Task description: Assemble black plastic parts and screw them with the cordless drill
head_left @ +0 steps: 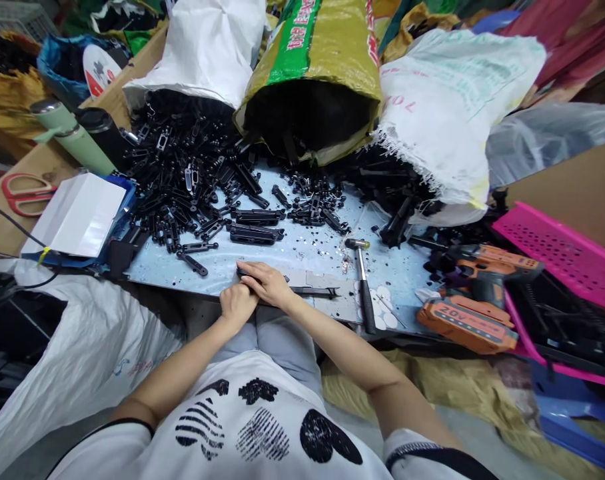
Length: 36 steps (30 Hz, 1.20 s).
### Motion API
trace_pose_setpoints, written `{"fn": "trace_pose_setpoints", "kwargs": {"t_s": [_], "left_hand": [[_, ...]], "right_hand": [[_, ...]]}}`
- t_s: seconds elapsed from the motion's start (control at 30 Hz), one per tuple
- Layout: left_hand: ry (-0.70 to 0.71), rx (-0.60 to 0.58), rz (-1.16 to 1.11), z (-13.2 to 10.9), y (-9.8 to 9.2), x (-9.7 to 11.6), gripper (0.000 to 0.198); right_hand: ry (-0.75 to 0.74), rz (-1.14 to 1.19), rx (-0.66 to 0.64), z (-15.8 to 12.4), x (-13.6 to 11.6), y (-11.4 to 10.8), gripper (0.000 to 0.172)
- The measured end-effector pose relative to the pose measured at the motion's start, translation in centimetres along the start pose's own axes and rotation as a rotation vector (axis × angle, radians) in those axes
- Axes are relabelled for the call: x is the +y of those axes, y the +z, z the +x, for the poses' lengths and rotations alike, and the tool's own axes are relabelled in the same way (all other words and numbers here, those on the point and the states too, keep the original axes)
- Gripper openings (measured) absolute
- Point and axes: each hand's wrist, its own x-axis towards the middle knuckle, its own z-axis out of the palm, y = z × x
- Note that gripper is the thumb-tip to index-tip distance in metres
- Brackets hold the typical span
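Note:
My left hand [237,301] is closed at the front edge of the bench, its knuckles up under the fingers of my right hand. My right hand [266,283] lies over it, fingers curled on a black plastic part [240,272] whose end shows past the fingertips. Most of that part is hidden, as is whatever the left hand grips. Right of the hands, a long black piece [315,292] lies on a grey metal plate [302,279]; I cannot tell whether it joins the held part. A hammer [365,287] with a black handle lies farther right.
Heaps of black parts [182,167] spill from a white sack [207,53] and a yellow-green sack [332,57]. At right are an orange cordless drill [475,317] and a pink basket [562,257]. Red scissors [25,193], a white box [80,213] and a green bottle [85,147] stand left.

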Motion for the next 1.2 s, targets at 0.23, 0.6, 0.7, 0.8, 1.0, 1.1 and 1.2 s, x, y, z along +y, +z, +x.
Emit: {"fn": "trace_pose_setpoints", "kwargs": {"t_s": [0.23,0.6,0.7,0.8,1.0,1.1,1.2], "left_hand": [[0.014,0.039,0.026,0.0,0.4,-0.2,0.036],[1.085,0.107,0.231,5.2,-2.2,-1.4,0.045],[1.066,0.038,0.299,5.4,-2.7,0.4,0.044],[1.016,0.074,0.262,3.9,-3.4,0.9,0.049],[0.882,0.123,0.104,3.8,-3.8,-0.3,0.048],[0.831,0.143,0.059,5.4,-3.8,-0.6,0.048],[0.841,0.167,0.018,5.2,-5.0,-0.6,0.053]], "right_hand": [[0.122,-0.112,-0.063,0.6,-0.7,0.4,0.041],[0.178,-0.574,0.065,-8.7,2.8,-6.3,0.065],[0.143,-0.69,-0.054,-10.5,4.3,-7.8,0.059],[0.054,-0.72,-0.042,-10.3,4.0,-9.2,0.062],[0.048,-0.637,-0.17,-7.7,2.3,-10.5,0.068],[0.049,-0.592,-0.203,-6.5,1.9,-10.6,0.067],[-0.036,-0.498,-0.155,-6.0,1.0,-11.5,0.066]]}}
